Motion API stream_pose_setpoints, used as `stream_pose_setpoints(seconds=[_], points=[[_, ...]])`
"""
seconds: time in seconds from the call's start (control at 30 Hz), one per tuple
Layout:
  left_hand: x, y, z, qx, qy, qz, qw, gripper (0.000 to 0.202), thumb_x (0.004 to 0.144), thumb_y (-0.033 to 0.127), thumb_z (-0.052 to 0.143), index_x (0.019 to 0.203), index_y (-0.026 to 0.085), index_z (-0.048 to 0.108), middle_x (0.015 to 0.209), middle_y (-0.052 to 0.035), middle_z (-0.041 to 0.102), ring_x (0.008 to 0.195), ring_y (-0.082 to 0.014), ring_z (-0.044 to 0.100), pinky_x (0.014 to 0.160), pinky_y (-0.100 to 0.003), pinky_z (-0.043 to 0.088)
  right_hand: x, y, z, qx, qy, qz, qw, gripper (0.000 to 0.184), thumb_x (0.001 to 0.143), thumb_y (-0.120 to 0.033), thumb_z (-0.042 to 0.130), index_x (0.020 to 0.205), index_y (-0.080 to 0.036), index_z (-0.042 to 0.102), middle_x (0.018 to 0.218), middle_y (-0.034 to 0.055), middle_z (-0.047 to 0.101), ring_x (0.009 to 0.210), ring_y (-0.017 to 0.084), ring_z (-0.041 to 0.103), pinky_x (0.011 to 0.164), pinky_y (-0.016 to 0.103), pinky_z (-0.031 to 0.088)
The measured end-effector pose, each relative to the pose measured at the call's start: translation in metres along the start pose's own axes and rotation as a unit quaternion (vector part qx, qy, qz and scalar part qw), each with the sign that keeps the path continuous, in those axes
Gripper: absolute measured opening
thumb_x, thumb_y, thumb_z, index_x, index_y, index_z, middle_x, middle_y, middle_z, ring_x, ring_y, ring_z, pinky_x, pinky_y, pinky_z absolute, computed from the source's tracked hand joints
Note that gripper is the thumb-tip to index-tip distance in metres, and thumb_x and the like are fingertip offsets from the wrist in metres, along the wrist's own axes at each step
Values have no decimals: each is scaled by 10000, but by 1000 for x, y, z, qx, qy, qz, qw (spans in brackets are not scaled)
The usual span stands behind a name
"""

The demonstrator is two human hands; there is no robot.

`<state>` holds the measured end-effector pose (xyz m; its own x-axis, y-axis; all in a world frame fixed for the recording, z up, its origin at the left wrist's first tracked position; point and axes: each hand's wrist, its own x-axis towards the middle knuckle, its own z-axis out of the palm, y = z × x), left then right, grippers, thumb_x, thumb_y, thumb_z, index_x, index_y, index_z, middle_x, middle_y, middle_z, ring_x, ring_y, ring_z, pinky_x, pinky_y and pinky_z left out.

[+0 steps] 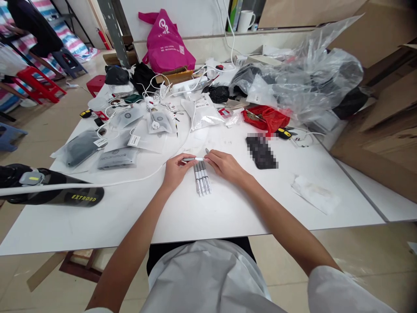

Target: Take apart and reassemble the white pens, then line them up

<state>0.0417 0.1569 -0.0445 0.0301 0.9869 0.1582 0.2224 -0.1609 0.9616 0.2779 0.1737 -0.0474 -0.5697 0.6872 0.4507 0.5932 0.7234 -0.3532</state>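
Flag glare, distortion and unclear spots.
Head view: glints on the clear plastic bag; head view: wide-angle stretching toward the edges, as at the right sleeve; head view: blocky pixelation over a dark rectangular object; head view: pens too small for fine detail.

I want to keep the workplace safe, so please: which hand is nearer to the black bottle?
The left hand. It is to the right of the black bottle, not touching it; the right hand is farther to the right, beyond the left hand.

A grey-and-white pen (pixel 200 159) is held crosswise, left to right, at the far ends of side-by-side pens (pixel 201 178) on the surface (pixel 224 213).
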Motion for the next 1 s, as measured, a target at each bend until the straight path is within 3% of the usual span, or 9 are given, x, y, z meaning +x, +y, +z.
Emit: stream_pose_setpoints(seconds=[0.1, 0.23, 0.37, 0.47, 0.6, 0.73, 0.83, 0.9, 1.0], points=[[0, 1, 0, -7, 4, 4, 1000, 290, 813, 466, 883, 979, 230, 852, 999, -47, 819, 836, -193, 719, 798, -323, 574, 0, 0, -2, 18, 16, 8, 1000, 315, 1135, -443, 459, 1253, -196, 616, 1117, 113, 725, 857, 207, 680, 724, 324, 483], [0, 0, -1, -19, 2, -5, 1000, 293, 806, 466, 887, 974, 229, 853, 978, -44, 818, 797, -182, 704, 760, -313, 563, 0, 0, -5, 28, 6, 8, 1000, 323, 1155, -397, 389, 1145, -208, 651, 1011, 92, 717, 828, 202, 661, 729, 322, 473], [0, -1, -1, -26, 4, -7, 1000, 332, 779, 488, 905, 969, 221, 855, 958, -47, 815, 746, -168, 674, 722, -306, 542, -1, 1, -7, 55, 20, 27, 998, 346, 1101, -491, 536, 1260, -198, 631, 1072, 102, 728, 799, 196, 649, 726, 321, 484], [1, 0, -1, -53, 4, -17, 998, 338, 769, 489, 915, 956, 214, 852, 955, -49, 812, 765, -168, 675, 723, -297, 532, 0, 1, -9, 104, 20, 33, 994, 331, 1120, -474, 490, 1140, -202, 678, 998, 82, 723, 770, 185, 625, 722, 319, 476], [1, 3, -3, -74, -19, -36, 996, 380, 788, 516, 899, 993, 201, 843, 969, -65, 812, 795, -174, 681, 730, -291, 528, 3, 1, -12, 187, 17, 99, 977, 414, 1121, -512, 466, 1024, -198, 718, 834, 38, 705, 693, 167, 589, 682, 312, 457], [2, 5, -5, -109, -27, -51, 992, 453, 874, 572, 808, 1068, 163, 821, 862, -81, 791, 765, -165, 659, 701, -282, 515, 5, 4, -13, 243, 54, 161, 955, 406, 1086, -552, 527, 1157, -208, 731, 921, 42, 733, 756, 170, 626, 686, 303, 476], [4, 2, -7, -144, -10, -43, 989, 455, 836, 560, 846, 1045, 155, 832, 832, -76, 782, 722, -151, 630, 686, -286, 508, 6, 7, -12, 275, 93, 170, 942, 376, 1000, -561, 680, 1164, -227, 731, 1014, 48, 748, 816, 181, 651, 718, 309, 502], [5, 1, -7, -165, -4, -46, 985, 451, 802, 537, 879, 1045, 159, 845, 830, -73, 786, 709, -148, 622, 699, -296, 514, 6, 7, -12, 305, 109, 179, 929, 364, 951, -561, 747, 1100, -228, 741, 987, 42, 751, 795, 176, 653, 717, 311, 502], [3, 0, -6, -174, -6, -58, 983, 443, 780, 516, 899, 1042, 160, 863, 825, -78, 798, 706, -154, 617, 728, -315, 524, 8, 6, -12, 348, 111, 216, 906, 401, 956, -586, 732, 819, -212, 691, 681, -3, 651, 615, 139, 549, 621, 299, 427]])
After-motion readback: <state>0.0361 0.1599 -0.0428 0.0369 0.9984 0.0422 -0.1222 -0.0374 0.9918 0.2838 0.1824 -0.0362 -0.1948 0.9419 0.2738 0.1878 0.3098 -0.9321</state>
